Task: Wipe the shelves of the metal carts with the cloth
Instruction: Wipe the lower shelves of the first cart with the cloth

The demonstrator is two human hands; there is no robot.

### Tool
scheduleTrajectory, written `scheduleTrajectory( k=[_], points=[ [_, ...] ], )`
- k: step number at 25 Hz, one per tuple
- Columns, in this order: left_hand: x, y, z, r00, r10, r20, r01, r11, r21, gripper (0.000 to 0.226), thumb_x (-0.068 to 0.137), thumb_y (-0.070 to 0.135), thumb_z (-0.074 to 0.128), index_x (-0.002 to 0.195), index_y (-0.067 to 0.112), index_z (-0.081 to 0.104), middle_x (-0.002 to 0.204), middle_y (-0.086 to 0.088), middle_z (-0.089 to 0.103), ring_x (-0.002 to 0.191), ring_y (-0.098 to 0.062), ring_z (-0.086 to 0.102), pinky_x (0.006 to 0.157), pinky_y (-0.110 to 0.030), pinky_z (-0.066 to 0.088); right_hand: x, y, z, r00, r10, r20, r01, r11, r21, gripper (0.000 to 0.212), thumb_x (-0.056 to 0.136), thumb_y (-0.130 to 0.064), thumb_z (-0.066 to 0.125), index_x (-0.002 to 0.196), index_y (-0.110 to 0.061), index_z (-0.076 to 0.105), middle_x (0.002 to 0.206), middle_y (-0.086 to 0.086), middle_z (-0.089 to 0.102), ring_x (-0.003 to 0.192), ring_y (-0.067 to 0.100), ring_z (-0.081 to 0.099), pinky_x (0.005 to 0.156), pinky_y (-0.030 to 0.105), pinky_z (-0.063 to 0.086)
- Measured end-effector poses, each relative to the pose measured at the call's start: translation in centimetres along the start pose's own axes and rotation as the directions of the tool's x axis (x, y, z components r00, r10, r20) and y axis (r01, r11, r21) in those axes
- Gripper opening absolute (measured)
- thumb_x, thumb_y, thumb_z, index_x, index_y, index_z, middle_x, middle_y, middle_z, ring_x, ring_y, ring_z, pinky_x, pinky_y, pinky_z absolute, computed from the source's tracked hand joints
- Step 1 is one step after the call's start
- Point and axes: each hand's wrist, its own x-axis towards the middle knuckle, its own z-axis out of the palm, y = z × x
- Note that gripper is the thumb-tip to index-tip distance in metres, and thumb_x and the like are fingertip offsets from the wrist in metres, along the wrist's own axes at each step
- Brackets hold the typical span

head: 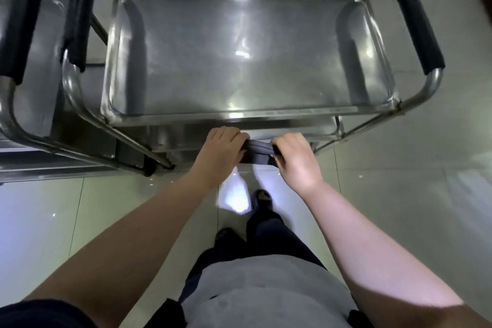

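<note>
Gripped in both curled fists: cloth [259, 149], left hand [221, 150] on one end, right hand [295, 158] on other, bunched between, held just before cart [186, 116] near rim. Faint stamp on rim, unreadable.

Most of the cloth [259, 151] is covered by the left hand [222, 150] and the right hand [295, 158], whose fingertips are curled out of sight round it. The lower shelf [279, 124] is largely hidden under the top shelf [239, 114]. The second cart [40, 61] is cut off by the left edge.
</note>
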Motion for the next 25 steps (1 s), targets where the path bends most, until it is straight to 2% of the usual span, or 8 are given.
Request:
scheduleTrajectory(
  k=[6, 9, 11, 15, 18, 22, 23, 25],
  points=[
    [-1.2, 1.7, 8.0, 0.974, -0.138, 0.180, 0.162, 0.979, -0.123, 0.033, 0.071, -0.002, 0.077, 0.103, -0.006, 0.069, 0.099, -0.025, 0.066, 0.089, -0.044, 0.063, 0.082, -0.050, 0.048, -3.1, 5.8, 5.1, 0.982, 0.140, 0.125, -0.145, 0.989, 0.036, 0.013, 0.084, 0.008, 0.056, 0.090, -0.001, 0.064, 0.086, 0.017, 0.057, 0.084, 0.034, 0.049, 0.070, 0.041, 0.039],
    [0.0, 1.0, 15.8, 0.959, -0.173, 0.226, 0.211, 0.965, -0.158, 0.032, 0.077, 0.003, 0.072, 0.109, -0.002, 0.068, 0.103, -0.021, 0.065, 0.095, -0.040, 0.060, 0.087, -0.044, 0.043, -3.2, 11.8, 10.3, 0.952, 0.285, 0.115, -0.290, 0.957, 0.028, 0.023, 0.077, 0.012, 0.048, 0.081, -0.009, 0.058, 0.082, 0.008, 0.051, 0.081, 0.028, 0.043, 0.063, 0.037, 0.035],
    [1.2, -0.5, 22.1, 0.946, -0.209, 0.248, 0.264, 0.941, -0.212, 0.032, 0.082, 0.008, 0.069, 0.114, 0.004, 0.067, 0.108, -0.016, 0.063, 0.099, -0.036, 0.059, 0.087, -0.038, 0.041, -3.0, 16.9, 14.5, 0.941, 0.326, 0.091, -0.332, 0.942, 0.056, 0.028, 0.076, 0.013, 0.046, 0.090, -0.007, 0.059, 0.089, 0.008, 0.051, 0.085, 0.027, 0.043, 0.068, 0.034, 0.035],
    [4.7, -3.9, 32.3, 0.955, -0.185, 0.231, 0.256, 0.908, -0.331, 0.030, 0.088, 0.015, 0.066, 0.116, 0.008, 0.065, 0.110, -0.013, 0.060, 0.104, -0.028, 0.056, 0.092, -0.029, 0.039, -0.3, 25.8, 19.9, 0.972, 0.230, 0.051, -0.230, 0.973, 0.003, 0.022, 0.078, 0.005, 0.054, 0.091, -0.012, 0.060, 0.087, 0.010, 0.051, 0.084, 0.029, 0.044, 0.068, 0.030, 0.022],
    [9.5, -6.0, 37.3, 0.965, -0.230, 0.124, 0.260, 0.898, -0.354, 0.025, 0.084, 0.023, 0.067, 0.105, 0.009, 0.071, 0.100, -0.013, 0.067, 0.097, -0.027, 0.060, 0.082, -0.023, 0.038, 5.2, 32.4, 21.5, 0.981, 0.190, 0.045, -0.191, 0.982, 0.006, 0.020, 0.083, -0.002, 0.063, 0.103, -0.005, 0.065, 0.099, 0.020, 0.063, 0.096, 0.034, 0.055, 0.078, 0.032, 0.034],
    [15.1, -8.3, 41.8, 0.871, -0.426, 0.245, 0.452, 0.890, -0.061, 0.027, 0.085, 0.034, 0.062, 0.105, 0.022, 0.075, 0.106, -0.006, 0.071, 0.099, -0.028, 0.064, 0.083, -0.030, 0.050, 12.0, 36.6, 24.7, 0.949, 0.250, 0.192, -0.228, 0.965, -0.127, 0.033, 0.091, -0.010, 0.059, 0.123, -0.015, 0.065, 0.128, 0.017, 0.060, 0.118, 0.035, 0.054, 0.093, 0.033, 0.042],
    [15.3, -8.9, 42.4, 0.879, -0.429, 0.208, 0.438, 0.899, 0.003, 0.027, 0.084, 0.037, 0.062, 0.103, 0.023, 0.075, 0.106, -0.006, 0.071, 0.100, -0.029, 0.063, 0.086, -0.034, 0.052, 12.6, 36.8, 25.5, 0.946, 0.271, 0.178, -0.233, 0.950, -0.208, 0.037, 0.092, -0.013, 0.058, 0.128, -0.022, 0.063, 0.135, 0.015, 0.055, 0.123, 0.035, 0.050, 0.097, 0.035, 0.041],
    [14.9, -10.8, 43.2, 0.921, -0.388, 0.033, 0.387, 0.921, 0.035, 0.028, 0.085, 0.041, 0.060, 0.102, 0.023, 0.073, 0.109, -0.008, 0.067, 0.106, -0.032, 0.058, 0.091, -0.040, 0.048, 12.5, 36.5, 26.9, 0.972, 0.231, -0.030, -0.230, 0.933, -0.277, 0.049, 0.088, -0.015, 0.061, 0.135, -0.030, 0.057, 0.145, 0.009, 0.045, 0.134, 0.034, 0.036, 0.107, 0.039, 0.031]
  ],
)
